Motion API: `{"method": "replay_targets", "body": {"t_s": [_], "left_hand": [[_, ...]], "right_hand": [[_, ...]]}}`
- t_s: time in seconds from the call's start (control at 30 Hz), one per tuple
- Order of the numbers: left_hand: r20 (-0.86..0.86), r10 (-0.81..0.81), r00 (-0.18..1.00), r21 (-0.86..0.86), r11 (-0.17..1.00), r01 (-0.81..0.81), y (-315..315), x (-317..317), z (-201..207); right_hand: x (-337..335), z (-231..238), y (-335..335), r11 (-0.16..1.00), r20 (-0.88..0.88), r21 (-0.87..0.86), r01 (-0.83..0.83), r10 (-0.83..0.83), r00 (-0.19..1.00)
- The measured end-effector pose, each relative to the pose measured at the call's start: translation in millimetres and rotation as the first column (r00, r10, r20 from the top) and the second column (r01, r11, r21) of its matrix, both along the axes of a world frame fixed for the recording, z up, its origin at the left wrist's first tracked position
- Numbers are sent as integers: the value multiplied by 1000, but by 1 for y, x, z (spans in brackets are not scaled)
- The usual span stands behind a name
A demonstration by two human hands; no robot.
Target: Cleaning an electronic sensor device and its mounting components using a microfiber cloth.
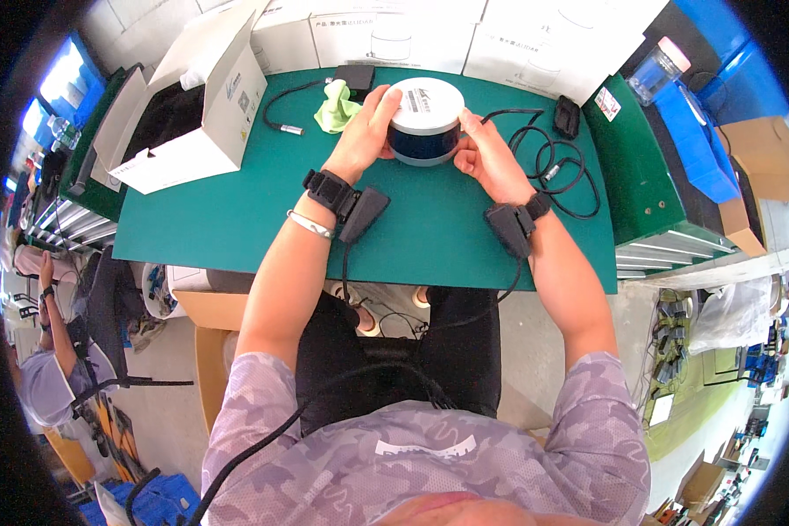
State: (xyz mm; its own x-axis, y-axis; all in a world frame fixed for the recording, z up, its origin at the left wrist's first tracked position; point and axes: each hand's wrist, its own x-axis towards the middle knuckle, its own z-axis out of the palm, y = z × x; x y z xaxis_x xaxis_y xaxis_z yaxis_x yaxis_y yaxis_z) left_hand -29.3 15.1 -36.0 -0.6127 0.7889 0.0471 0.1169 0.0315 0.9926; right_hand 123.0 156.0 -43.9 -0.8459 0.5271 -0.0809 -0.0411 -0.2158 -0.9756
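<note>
- The cylindrical sensor (425, 123), white-capped with a dark glossy band, stood on the green table (237, 219).
- Left hand (366, 133) and right hand (485, 156) clasped its sides, fingers pressed against it.
- It looked rigid, fairly heavy, slick; best gripped low on the sides.

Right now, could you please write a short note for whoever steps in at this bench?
Left hand and right hand both grip the sides of the round device, white top and dark blue body, upright on the green table.
Green cloth and a small black box lie just left of it; a coiled black cable lies to the right.
An open white carton stands at the table's left end.
The device is out of any box; nothing appears plugged into it.
</note>
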Motion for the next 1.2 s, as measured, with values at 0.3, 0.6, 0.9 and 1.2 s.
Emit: {"method": "replay_targets", "body": {"t_s": [0.3,0.6,0.9,1.2], "left_hand": [[-25,-43,999,-8,999,43,-1,0,1],[-80,-126,989,-41,992,123,-7,-1,8],[-640,-114,760,26,985,169,-2,-22,-12],[-647,-47,761,-29,999,37,-9,-4,12]], "right_hand": [[1,2,-2,1000,58,5,17,-17,998],[2,0,0,991,27,-128,44,-41,999],[2,1,0,971,-57,-238,23,-37,998],[1,-3,3,973,-114,-230,-34,8,993]]}}
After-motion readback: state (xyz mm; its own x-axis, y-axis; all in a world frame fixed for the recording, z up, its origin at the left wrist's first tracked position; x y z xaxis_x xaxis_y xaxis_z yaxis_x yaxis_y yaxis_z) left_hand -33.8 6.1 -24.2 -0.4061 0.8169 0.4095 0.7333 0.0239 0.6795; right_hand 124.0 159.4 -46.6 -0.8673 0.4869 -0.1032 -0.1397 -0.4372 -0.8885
